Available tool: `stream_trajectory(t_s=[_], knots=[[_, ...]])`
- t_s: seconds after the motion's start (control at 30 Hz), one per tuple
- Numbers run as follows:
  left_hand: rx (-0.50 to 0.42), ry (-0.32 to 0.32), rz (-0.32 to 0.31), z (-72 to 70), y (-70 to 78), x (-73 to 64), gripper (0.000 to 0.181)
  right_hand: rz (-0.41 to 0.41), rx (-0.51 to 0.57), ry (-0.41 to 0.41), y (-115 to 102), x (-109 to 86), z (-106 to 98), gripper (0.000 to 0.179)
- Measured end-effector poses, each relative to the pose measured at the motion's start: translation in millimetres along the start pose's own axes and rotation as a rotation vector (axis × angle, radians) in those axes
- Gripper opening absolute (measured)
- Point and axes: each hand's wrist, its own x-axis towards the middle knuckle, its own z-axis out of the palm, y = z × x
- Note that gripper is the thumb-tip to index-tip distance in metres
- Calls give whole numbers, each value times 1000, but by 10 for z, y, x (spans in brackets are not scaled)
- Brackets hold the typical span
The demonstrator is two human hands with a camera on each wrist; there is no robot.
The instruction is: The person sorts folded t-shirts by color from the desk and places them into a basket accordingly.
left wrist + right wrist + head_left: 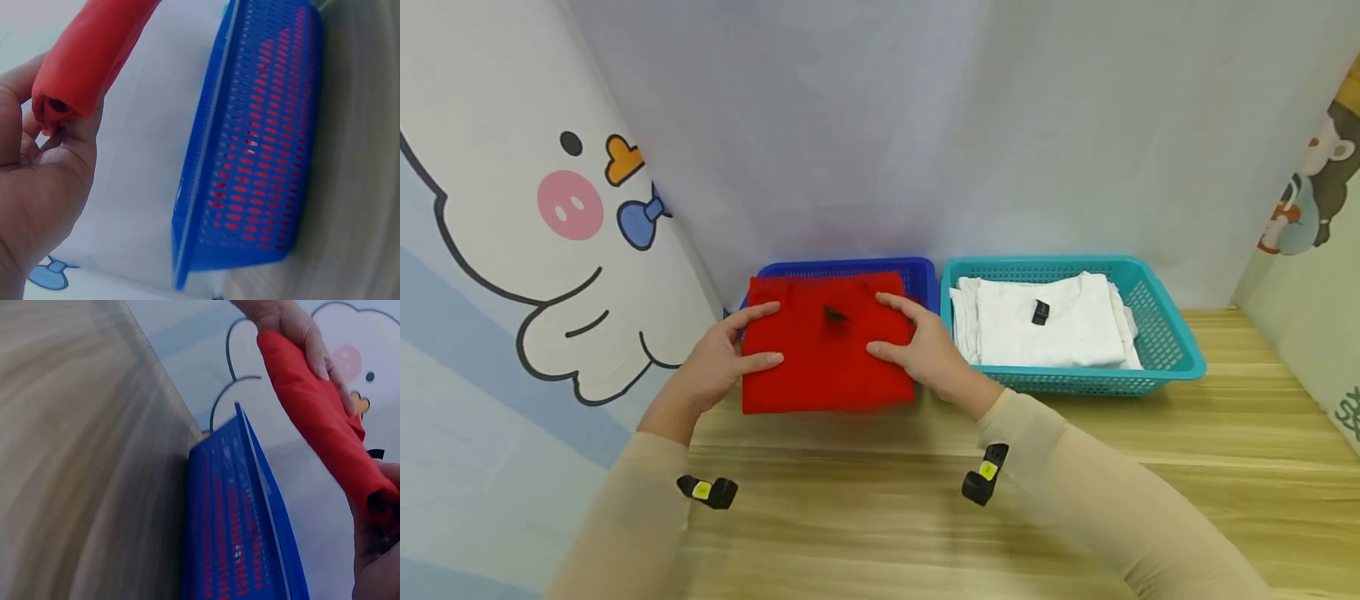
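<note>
A folded red shirt [827, 375] with a black neck tag is held level between both hands. The left hand [718, 354] grips its left edge, thumb and fingers on the top face and others underneath, as the left wrist view shows. On the opposite edge, the right hand [931, 354] pinches the fabric in the same way. Below and behind the shirt stands a blue basket [850, 267], and the wrist views show a gap between the two. Red fabric shows through the side holes of the blue basket [256, 156]. The shirt covers most of the basket's inside in the head view.
Right of the blue basket, a teal basket [1180, 354] holds a stack of folded white shirts [1052, 325]. Both baskets stand on a wood-grain table [850, 517] against a pale curtain [880, 125]. A cartoon-printed panel [482, 350] borders the left side.
</note>
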Motion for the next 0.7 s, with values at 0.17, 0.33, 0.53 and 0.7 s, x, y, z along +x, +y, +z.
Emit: stream_trajectory(t_s=[0.17,0.33,0.53,0.7], knots=[[11,24,-28,-29,69,275,77,44,29,-32,37,258,-105,76],[25,43,-56,-73,39,513,78,86,17,-32,102,440,-166,79],[133,71,-108,-148,-28,719,80,119,-53,-4,199,603,-152,81],[255,92,-134,-183,-142,850,81,127,-178,11,297,700,-122,81]])
